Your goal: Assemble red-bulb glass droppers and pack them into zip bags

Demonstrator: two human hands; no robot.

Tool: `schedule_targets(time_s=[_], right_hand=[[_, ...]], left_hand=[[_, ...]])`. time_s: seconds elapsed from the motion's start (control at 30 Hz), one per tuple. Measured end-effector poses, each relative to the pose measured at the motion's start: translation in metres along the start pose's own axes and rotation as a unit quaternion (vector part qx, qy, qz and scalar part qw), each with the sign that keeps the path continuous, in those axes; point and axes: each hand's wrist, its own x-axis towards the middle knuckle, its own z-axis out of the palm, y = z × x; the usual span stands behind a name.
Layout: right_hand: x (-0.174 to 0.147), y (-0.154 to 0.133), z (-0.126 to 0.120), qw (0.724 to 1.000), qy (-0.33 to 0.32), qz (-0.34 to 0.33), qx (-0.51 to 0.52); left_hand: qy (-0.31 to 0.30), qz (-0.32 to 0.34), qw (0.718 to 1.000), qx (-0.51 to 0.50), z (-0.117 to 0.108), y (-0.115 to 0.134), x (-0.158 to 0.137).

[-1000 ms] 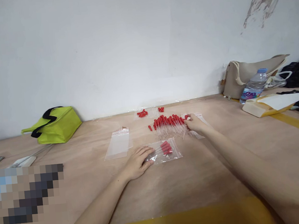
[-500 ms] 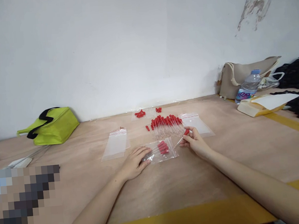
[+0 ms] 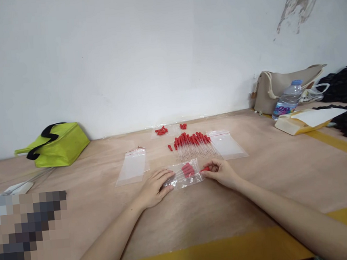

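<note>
A clear zip bag (image 3: 179, 182) lies flat on the table with several red-bulbed glass droppers (image 3: 188, 170) inside. My left hand (image 3: 157, 187) rests on the bag's left end, fingers and thumb holding it down. At the bag's right end, my right hand (image 3: 221, 173) pinches one dropper by its red bulb (image 3: 205, 169); its glass tube points left, into or over the bag's mouth, which I cannot tell. Just behind the bag, a pile of loose droppers (image 3: 192, 140) lies with red bulbs to the back and glass tubes to the front. One dropper (image 3: 170, 147) sits left of the pile.
Flat zip bags lie at the left (image 3: 133, 166) and right (image 3: 228, 144) of the pile. Red bulbs (image 3: 161, 130) lie near the wall. A lime-green bag (image 3: 62, 145) stands at the left; a water bottle (image 3: 289, 99), beige bag (image 3: 269, 93) and paper packet (image 3: 309, 120) stand at the right.
My right hand has moved left and slightly down with the dropper, bringing it to the bag's right end. The dropper now lies more level. My left hand stays on the bag.
</note>
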Motion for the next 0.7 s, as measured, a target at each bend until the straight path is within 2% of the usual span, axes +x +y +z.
schedule_targets(time_s=[0.13, 0.43, 0.53, 0.7], right_hand=[[0.0, -0.001, 0.003, 0.999, -0.018, -0.013, -0.023], [-0.005, -0.01, 0.005, 0.992, -0.105, -0.034, -0.057], [-0.004, -0.011, 0.01, 0.993, -0.106, -0.015, -0.057], [-0.001, -0.009, 0.017, 0.993, -0.104, 0.048, 0.008]], left_hand=[[0.005, 0.001, 1.0, -0.005, -0.001, 0.0, 0.0], [-0.005, -0.002, 1.0, -0.004, -0.002, 0.001, 0.0], [-0.006, -0.001, 1.0, -0.002, -0.002, 0.002, 0.001], [-0.005, 0.002, 1.0, -0.003, -0.002, 0.002, 0.001]])
